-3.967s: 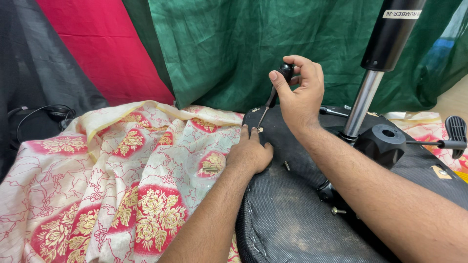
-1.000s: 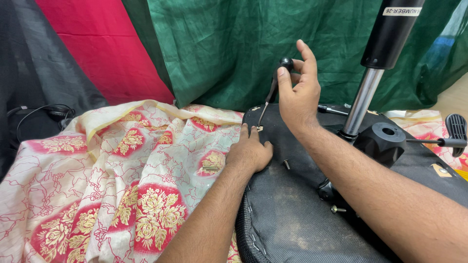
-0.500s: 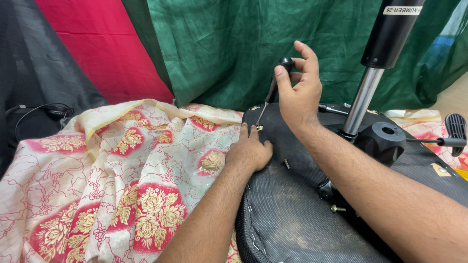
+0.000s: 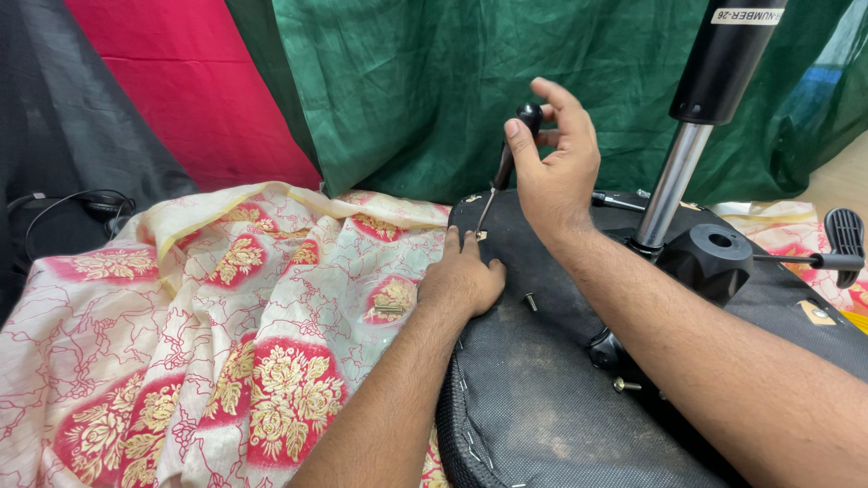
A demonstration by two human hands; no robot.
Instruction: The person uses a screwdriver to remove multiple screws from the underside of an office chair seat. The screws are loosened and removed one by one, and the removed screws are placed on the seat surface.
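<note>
My right hand (image 4: 556,172) grips the black handle of a screwdriver (image 4: 506,167), thumb and fingers curled around its top. The thin shaft slants down to a small metal fitting (image 4: 481,236) at the far edge of an upturned black chair seat (image 4: 542,398). My left hand (image 4: 461,282) lies flat on the seat's edge, fingertips right beside the screwdriver tip. A screw (image 4: 532,301) stands up from the seat just right of that hand.
A chrome gas-lift column (image 4: 674,185) with a black sleeve rises from the seat mechanism (image 4: 714,258); a lever with a black paddle (image 4: 845,239) sticks out right. Another bolt (image 4: 624,385) protrudes lower down. Floral red-and-cream cloth (image 4: 226,334) covers the left; green and red drapes hang behind.
My right fingers have shifted around the screwdriver handle, opening and closing again as the handle turns. My left hand and the seat have stayed in place.
</note>
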